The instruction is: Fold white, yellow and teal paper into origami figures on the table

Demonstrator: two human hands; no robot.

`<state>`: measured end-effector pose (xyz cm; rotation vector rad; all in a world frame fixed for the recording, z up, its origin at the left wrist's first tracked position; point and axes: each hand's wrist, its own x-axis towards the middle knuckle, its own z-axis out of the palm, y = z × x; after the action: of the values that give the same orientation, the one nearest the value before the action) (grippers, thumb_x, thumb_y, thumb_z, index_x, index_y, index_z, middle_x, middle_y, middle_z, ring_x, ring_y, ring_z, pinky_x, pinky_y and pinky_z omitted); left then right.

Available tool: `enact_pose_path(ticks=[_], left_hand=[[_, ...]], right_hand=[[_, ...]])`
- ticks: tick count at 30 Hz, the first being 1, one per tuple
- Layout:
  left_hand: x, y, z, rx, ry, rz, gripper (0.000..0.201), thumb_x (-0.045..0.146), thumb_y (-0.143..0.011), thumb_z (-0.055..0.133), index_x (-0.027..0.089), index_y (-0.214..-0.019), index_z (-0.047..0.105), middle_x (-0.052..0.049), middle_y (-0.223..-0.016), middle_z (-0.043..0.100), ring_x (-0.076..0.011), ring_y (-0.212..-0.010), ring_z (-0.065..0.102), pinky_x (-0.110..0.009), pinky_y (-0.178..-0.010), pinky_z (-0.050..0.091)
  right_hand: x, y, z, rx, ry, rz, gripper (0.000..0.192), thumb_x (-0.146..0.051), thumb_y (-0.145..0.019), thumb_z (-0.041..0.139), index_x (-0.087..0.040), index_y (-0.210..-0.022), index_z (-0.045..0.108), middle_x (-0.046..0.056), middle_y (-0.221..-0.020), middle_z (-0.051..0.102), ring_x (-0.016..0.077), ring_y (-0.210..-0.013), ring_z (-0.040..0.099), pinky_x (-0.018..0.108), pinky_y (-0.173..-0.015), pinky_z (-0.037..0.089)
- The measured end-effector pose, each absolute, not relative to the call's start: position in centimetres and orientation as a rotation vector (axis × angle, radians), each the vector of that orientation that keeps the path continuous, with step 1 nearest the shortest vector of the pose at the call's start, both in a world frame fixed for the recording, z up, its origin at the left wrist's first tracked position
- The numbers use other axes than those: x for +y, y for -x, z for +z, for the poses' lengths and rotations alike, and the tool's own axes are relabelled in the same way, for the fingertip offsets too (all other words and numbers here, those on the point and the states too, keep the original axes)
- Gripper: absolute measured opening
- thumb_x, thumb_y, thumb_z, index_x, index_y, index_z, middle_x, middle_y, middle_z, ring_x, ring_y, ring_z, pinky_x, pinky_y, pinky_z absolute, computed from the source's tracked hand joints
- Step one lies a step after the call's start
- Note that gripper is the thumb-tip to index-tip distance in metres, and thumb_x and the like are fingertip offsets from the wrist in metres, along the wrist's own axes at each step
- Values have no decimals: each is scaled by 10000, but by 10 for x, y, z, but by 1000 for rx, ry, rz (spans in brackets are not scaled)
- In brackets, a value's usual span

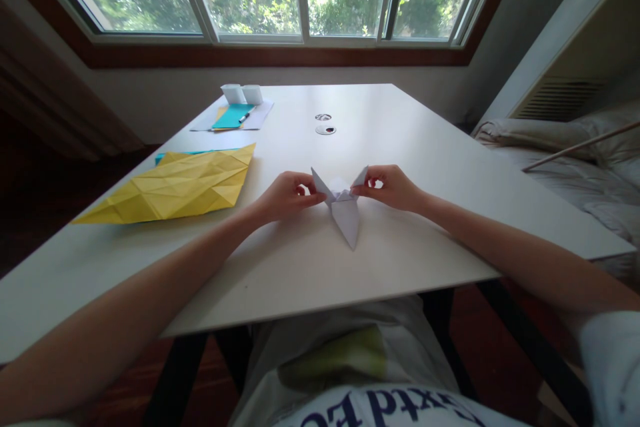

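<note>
Two bare forearms reach in from the lower corners of the view; the upper arms are cut off. The left hand and right hand each pinch one upturned flap of a white paper fold, fingers closed narrowly on the paper. The fingertips are partly hidden behind the flaps, and the middle of the fold is too pale to make out in detail. It is a crisp shape with two pointed wings and a long tapering point that lies on the table and aims at the near edge.

Near the left edge lies a large yellow sheet, matte and creased into many triangles, covering all but a sliver of a teal sheet. Toward the far left corner sit white papers, a teal card, a pen and two small white boxes, too small to read.
</note>
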<state>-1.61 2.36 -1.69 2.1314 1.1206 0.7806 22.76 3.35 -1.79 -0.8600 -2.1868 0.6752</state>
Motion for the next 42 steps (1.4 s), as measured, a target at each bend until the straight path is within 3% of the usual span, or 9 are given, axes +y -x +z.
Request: enact_pose_path(ticks=[6,15,25,27,30,34,37,42], left_hand=[[24,17,-16,1099,-2155,774,224,334,-702,635,122,-743,693,-28,-675,652,-93,-558,488,-210,-536,405],[20,14,-13,1110,-2189,790,184,310,-690,626,139,-728,683,-15,-655,637,-97,-565,511,-209,-535,403],[12,-9,-13,1136,-2257,964,316,410,-677,694,167,-877,673,-53,-865,657,-144,-739,564,-230,-600,417],[12,-11,-15,1120,-2236,970,270,395,-685,690,170,-834,686,-44,-831,665,-142,-722,571,-236,-616,421],[12,-13,-17,1124,-2183,962,199,344,-695,679,163,-776,690,-25,-755,668,-138,-681,575,-244,-624,424],[12,-13,-17,1153,-2131,954,187,331,-684,680,160,-758,687,-11,-696,660,-148,-662,580,-251,-614,428],[12,-13,-16,1155,-2116,962,193,341,-680,682,160,-746,686,-12,-679,653,-152,-659,577,-253,-606,429],[11,-16,-14,1147,-2097,981,214,363,-686,682,151,-661,665,-25,-673,643,-151,-673,565,-247,-594,426]], right_hand=[[38,-232,-16,-2177,836,835,255,-395,-727,663,-140,-724,658,23,-676,618,110,-629,504,253,-589,388],[39,-234,-16,-2205,842,828,263,-404,-728,657,-142,-725,660,18,-669,617,104,-612,504,252,-585,394],[28,-217,-12,-2171,856,707,227,-361,-737,644,-148,-662,616,2,-641,595,95,-594,493,241,-574,400],[27,-216,-12,-2160,843,695,237,-386,-741,643,-153,-710,622,0,-650,603,95,-594,507,241,-580,409],[26,-217,-10,-2136,789,632,264,-383,-807,582,-165,-951,623,21,-745,643,114,-666,567,251,-627,447],[26,-223,-3,-2169,648,348,338,-304,-909,440,-208,-1225,512,65,-956,642,137,-837,595,273,-723,486],[25,-226,3,-2281,531,111,335,-263,-922,415,-241,-1241,512,76,-1061,605,150,-929,583,290,-794,489],[25,-224,6,-2331,535,-111,296,-256,-918,423,-245,-1181,558,79,-1062,590,169,-962,579,311,-832,487]])
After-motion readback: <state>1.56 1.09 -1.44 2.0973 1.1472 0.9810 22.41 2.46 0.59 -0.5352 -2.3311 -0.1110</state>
